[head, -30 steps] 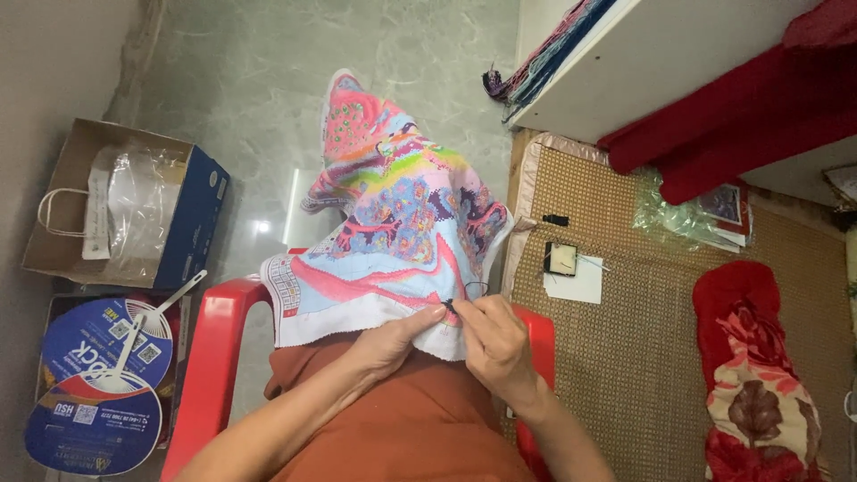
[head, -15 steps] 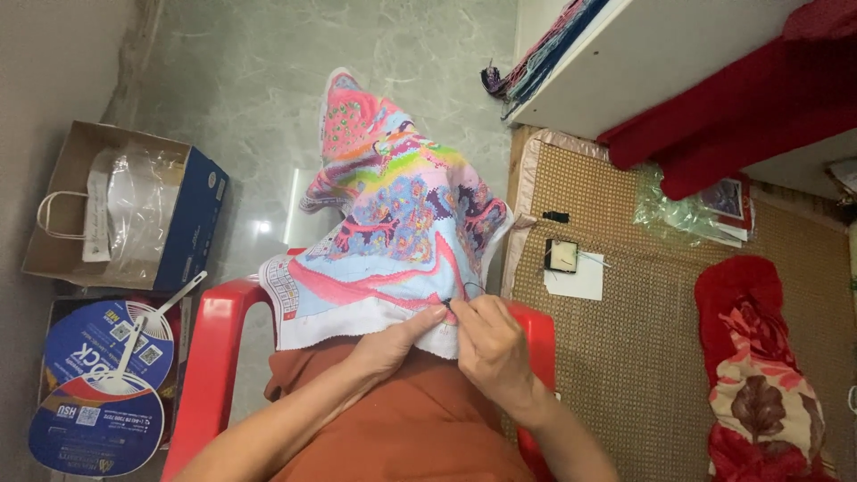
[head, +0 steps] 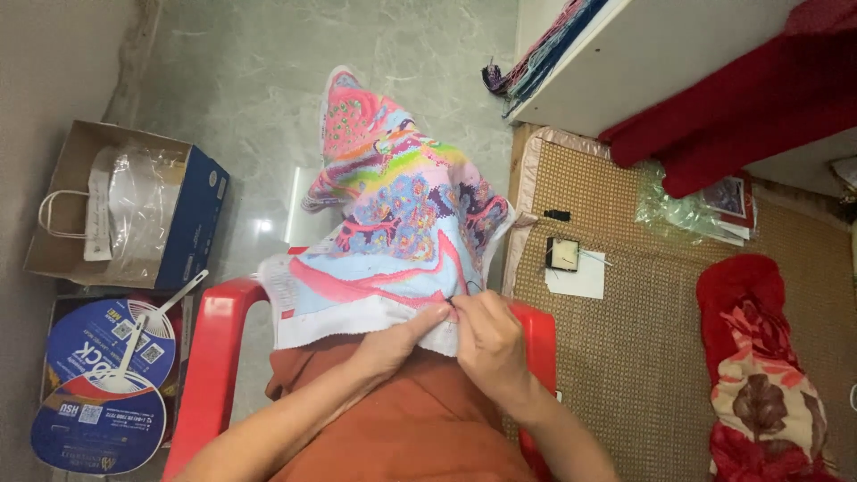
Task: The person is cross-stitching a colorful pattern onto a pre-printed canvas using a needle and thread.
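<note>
Mostly stitched: cloth colourful, white edge bare. Left hand pinched edge; right hand gripped cloth, needle unclear.

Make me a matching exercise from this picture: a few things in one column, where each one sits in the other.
Things:
1. embroidered cloth
2. round fans
3. cardboard box
4. flowered cushion

Places:
A. on the woven mat, far right
B. bottom left, on the floor
C. pinched by both hands, over the red chair
D. left side, with a plastic bag inside

Pairs: 1-C, 2-B, 3-D, 4-A
</note>
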